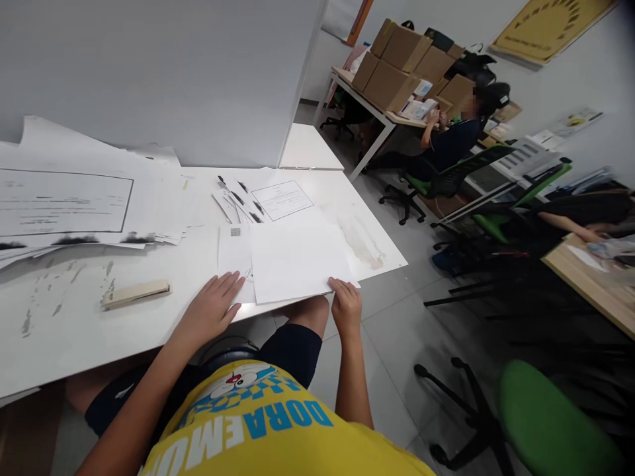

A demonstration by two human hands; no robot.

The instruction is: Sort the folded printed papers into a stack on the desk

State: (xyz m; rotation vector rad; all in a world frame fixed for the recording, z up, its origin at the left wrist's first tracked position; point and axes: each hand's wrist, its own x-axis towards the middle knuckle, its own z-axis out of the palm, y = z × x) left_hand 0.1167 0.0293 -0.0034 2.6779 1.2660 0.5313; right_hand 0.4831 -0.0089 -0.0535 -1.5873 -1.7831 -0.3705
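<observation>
My right hand (346,304) pinches the near right corner of a blank white sheet of paper (300,261) at the table's front edge. With its fingers stretched out, my left hand (213,307) lies flat on the table, its fingertips on the near part of a paper with a QR code (232,254). The blank sheet partly covers that paper. Left of my left hand lies a beige stapler (137,295). Just beyond the blank sheet are a printed, framed sheet (282,198) and several black-smudged paper strips (241,198).
A large, uneven paper pile (74,198) covers the left of the white table (198,360), against a grey partition (163,73). To the right, a person (454,142) sits at a desk with cardboard boxes (391,66). A green chair (550,416) stands at lower right.
</observation>
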